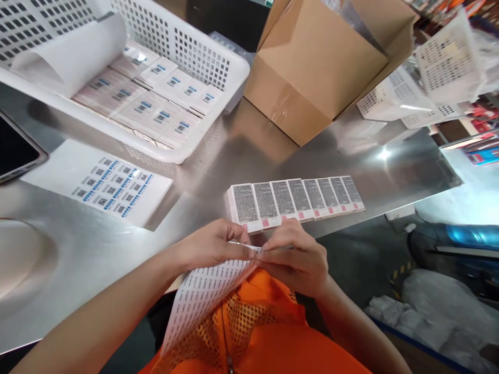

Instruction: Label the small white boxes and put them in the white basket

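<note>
Both hands meet at the near edge of the steel counter (241, 150), just above an orange mesh vest. The left hand (212, 244) pinches the top edge of a sticker sheet (202, 296) between thumb and fingers (239, 252), while the right hand (298, 257) closes its fingers on the same top corner, fingertips touching the left hand's. The sheet is white, long and narrow, printed with tight rows of small dark-lettered labels; it curves down from the hands and hangs against the vest, its lower end out of sight.

Just beyond the hands, a row of small boxes (296, 200) lies on the counter, packed side by side and touching, each face white with a block of fine black print and a small red mark at the near end. To the left lies a flat label sheet (103, 184) with blue and grey code stickers. Behind it sits a white plastic basket (218, 67) holding pale boxes, each bearing such a blue sticker, with a curled backing sheet (74, 57) draped over its left part. An open cardboard carton (312, 67) stands at the far side, tilted. A dark phone (15, 148) rests at the left edge.
</note>
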Demonstrator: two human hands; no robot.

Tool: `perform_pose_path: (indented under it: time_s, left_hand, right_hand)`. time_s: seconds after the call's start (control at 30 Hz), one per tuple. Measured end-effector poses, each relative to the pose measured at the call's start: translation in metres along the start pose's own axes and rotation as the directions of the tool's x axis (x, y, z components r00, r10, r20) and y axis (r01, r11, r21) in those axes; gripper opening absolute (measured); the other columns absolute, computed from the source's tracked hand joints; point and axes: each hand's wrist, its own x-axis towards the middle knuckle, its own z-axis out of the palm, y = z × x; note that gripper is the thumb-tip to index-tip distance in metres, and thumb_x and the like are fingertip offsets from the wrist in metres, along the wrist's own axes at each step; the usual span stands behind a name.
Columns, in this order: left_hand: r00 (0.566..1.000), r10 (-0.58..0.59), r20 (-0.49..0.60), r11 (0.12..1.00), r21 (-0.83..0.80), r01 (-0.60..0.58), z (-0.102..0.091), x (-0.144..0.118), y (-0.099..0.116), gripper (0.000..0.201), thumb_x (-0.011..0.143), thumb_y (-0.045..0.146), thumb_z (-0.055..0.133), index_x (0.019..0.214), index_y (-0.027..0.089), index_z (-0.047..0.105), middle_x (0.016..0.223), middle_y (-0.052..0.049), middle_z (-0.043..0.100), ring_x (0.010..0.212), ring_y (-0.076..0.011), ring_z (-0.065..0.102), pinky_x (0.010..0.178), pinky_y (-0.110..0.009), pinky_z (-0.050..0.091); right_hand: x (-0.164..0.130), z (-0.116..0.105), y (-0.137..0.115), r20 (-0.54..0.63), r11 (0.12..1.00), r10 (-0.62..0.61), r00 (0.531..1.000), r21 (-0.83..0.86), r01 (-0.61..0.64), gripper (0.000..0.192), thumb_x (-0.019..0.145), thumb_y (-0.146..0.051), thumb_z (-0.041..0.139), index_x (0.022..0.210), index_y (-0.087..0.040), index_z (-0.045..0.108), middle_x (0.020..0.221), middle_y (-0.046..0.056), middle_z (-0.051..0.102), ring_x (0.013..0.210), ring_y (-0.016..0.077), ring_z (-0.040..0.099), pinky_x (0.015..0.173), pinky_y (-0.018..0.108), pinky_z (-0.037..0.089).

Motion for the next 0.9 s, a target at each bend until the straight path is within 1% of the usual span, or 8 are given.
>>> perform_pose_path:
  time_s: [0.2, 0.33, 0.47, 0.53, 0.63, 0.73, 0.8, 0.9]
  left_hand:
    - [1.0, -0.002, 0.0, 1.0, -0.001, 0.002, 0.001, -0.001, 0.001, 0.029, 0.076, 0.04, 0.076, 0.067, 0.016, 0.061, 0.058, 0.007, 0.047, 0.054, -0.008, 0.035, 0.053, -0.025, 0.023]
    - [1.0, 0.003, -0.007, 1.0, -0.024, -0.003, 0.001, -0.001, -0.001, 0.033, 0.076, 0.043, 0.075, 0.067, 0.016, 0.061, 0.059, 0.005, 0.048, 0.056, -0.0091, 0.037, 0.053, -0.025, 0.025]
    - [1.0, 0.015, 0.012, 0.997, -0.076, -0.014, 0.0, 0.0, -0.004, 0.038, 0.075, 0.05, 0.076, 0.069, 0.016, 0.062, 0.063, 0.003, 0.053, 0.059, -0.0104, 0.041, 0.057, -0.025, 0.027]
    - [0.999, 0.034, 0.0, 0.998, -0.061, -0.034, 0.001, 0.0, -0.003, 0.038, 0.074, 0.051, 0.076, 0.069, 0.016, 0.062, 0.065, 0.003, 0.054, 0.061, -0.0107, 0.041, 0.058, -0.025, 0.027]
    - [0.998, 0.049, -0.046, 0.999, -0.014, -0.05, 0.002, -0.001, 0.002, 0.038, 0.074, 0.048, 0.076, 0.065, 0.016, 0.059, 0.063, 0.004, 0.05, 0.06, -0.0106, 0.039, 0.057, -0.025, 0.026]
    - [0.997, 0.056, -0.056, 0.998, 0.011, -0.055, 0.003, -0.003, 0.005, 0.038, 0.076, 0.047, 0.075, 0.064, 0.016, 0.057, 0.063, 0.003, 0.05, 0.061, -0.011, 0.04, 0.059, -0.025, 0.028]
    - [0.997, 0.063, -0.053, 0.998, 0.017, -0.062, 0.003, -0.003, 0.004, 0.038, 0.076, 0.048, 0.075, 0.065, 0.015, 0.058, 0.065, 0.003, 0.052, 0.063, -0.0115, 0.042, 0.06, -0.025, 0.029]
    - [0.997, 0.062, -0.051, 0.998, 0.023, -0.061, 0.003, -0.002, 0.001, 0.04, 0.075, 0.051, 0.075, 0.066, 0.015, 0.06, 0.064, 0.003, 0.051, 0.062, -0.0115, 0.04, 0.059, -0.025, 0.027]
  right_hand:
    - [0.0, -0.001, 0.0, 0.01, 0.999, -0.026, 1.0, -0.038, 0.027, 0.017, 0.077, -0.014, 0.077, 0.091, -0.023, 0.074, 0.083, 0.003, 0.069, 0.07, 0.0162, 0.063, 0.07, 0.037, 0.047]
    - [0.0, -0.004, -0.001, 0.001, 1.0, -0.001, 1.0, 0.018, 0.001, 0.017, 0.079, -0.015, 0.075, 0.094, -0.023, 0.075, 0.085, 0.003, 0.07, 0.073, 0.0173, 0.063, 0.071, 0.038, 0.049]
    - [-0.005, -0.006, 0.001, -0.001, 0.999, -0.026, 1.0, 0.032, 0.026, 0.025, 0.079, -0.013, 0.074, 0.101, -0.024, 0.075, 0.091, 0.005, 0.07, 0.078, 0.0187, 0.064, 0.073, 0.04, 0.05]
    - [-0.007, -0.006, 0.002, -0.008, 1.0, -0.018, 1.0, 0.02, 0.019, 0.028, 0.078, -0.012, 0.074, 0.103, -0.025, 0.074, 0.093, 0.005, 0.07, 0.079, 0.0191, 0.064, 0.074, 0.04, 0.051]
    - [-0.009, -0.004, 0.001, -0.041, 0.999, -0.002, 0.999, 0.036, 0.003, 0.037, 0.078, -0.01, 0.073, 0.111, -0.027, 0.072, 0.094, 0.005, 0.07, 0.08, 0.0201, 0.065, 0.073, 0.04, 0.052]
    - [-0.007, -0.002, -0.003, -0.117, 0.999, 0.032, 0.993, 0.04, -0.028, 0.045, 0.077, -0.01, 0.072, 0.119, -0.027, 0.068, 0.088, 0.004, 0.069, 0.077, 0.0202, 0.064, 0.069, 0.038, 0.053]
    - [-0.006, 0.0, -0.006, -0.143, 0.999, 0.046, 0.989, 0.027, -0.043, 0.045, 0.077, -0.009, 0.072, 0.118, -0.026, 0.068, 0.085, 0.004, 0.069, 0.076, 0.0199, 0.065, 0.069, 0.038, 0.053]
    - [-0.004, 0.001, -0.009, -0.124, 0.998, 0.053, 0.991, -0.01, -0.055, 0.038, 0.078, -0.01, 0.073, 0.112, -0.026, 0.07, 0.086, 0.003, 0.071, 0.076, 0.0194, 0.065, 0.07, 0.037, 0.052]
